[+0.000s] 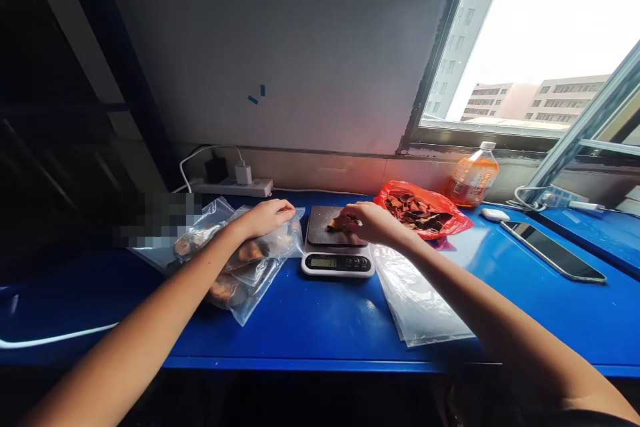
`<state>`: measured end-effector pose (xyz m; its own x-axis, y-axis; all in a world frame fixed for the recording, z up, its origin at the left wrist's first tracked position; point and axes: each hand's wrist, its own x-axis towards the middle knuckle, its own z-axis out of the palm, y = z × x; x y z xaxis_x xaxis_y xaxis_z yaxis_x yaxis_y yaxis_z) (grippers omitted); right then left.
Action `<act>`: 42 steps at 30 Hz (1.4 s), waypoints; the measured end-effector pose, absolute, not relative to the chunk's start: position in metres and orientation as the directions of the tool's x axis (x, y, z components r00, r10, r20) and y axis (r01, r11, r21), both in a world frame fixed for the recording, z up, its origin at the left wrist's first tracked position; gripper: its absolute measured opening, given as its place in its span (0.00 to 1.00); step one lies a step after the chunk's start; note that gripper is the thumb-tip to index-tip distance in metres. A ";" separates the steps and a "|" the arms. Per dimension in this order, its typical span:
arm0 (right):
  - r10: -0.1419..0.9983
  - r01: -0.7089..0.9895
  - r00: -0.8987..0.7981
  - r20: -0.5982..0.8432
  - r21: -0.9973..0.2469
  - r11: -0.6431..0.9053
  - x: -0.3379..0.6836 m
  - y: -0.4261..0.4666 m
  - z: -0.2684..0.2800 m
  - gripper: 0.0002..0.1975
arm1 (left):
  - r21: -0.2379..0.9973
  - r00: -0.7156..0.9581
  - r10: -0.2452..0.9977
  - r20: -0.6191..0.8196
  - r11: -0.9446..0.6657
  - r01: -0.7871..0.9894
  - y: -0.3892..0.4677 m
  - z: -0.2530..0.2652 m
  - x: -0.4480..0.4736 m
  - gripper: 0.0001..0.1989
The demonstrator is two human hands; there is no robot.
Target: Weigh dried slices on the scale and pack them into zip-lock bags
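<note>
A kitchen scale (338, 264) with a dark square plate and a lit display stands mid-desk. My right hand (373, 221) is over its plate, fingers pinched on a curled brown piece of what looks like dried peel (338, 223). To the left, clear plastic bags (250, 273) holding similar brown pieces lie in a pile. My left hand (267, 217) rests on them, fingers stretched out and holding nothing. Right of the scale, a red plastic bag (457, 219) gapes around many dried pieces (417, 210). Flat clear bags (425, 313) lie under my right forearm.
A bottle of orange drink (474, 177) stands behind the red bag. On the right lie a phone (553, 251) and a white earbud case (495, 215). A power strip (235, 187) with a charger (243, 173) sits against the wall. The blue desk's front edge (310, 365) is near me.
</note>
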<state>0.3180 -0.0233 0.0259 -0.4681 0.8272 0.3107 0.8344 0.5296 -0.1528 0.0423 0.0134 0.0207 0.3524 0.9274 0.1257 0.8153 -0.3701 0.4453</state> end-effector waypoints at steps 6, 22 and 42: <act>0.700 0.707 -0.351 0.622 -0.314 0.634 0.341 -0.025 0.038 0.09 | 0.447 0.356 0.927 0.117 -0.369 0.815 0.013 0.021 0.043 0.20; 0.611 0.906 0.070 0.788 -0.307 0.292 0.399 -0.018 -0.003 0.16 | 0.461 0.351 0.936 0.039 -0.328 0.825 0.014 0.025 0.039 0.21; 0.746 0.698 -0.397 0.534 -0.352 0.624 0.336 -0.001 -0.007 0.09 | 0.420 0.347 0.936 0.053 -0.336 0.843 0.002 0.030 0.044 0.19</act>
<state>0.3360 -0.0015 -0.0073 -0.3973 0.7461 0.5343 0.6976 0.6238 -0.3524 0.0436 0.0020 0.0299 0.3467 0.9365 0.0526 0.8433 -0.3358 0.4197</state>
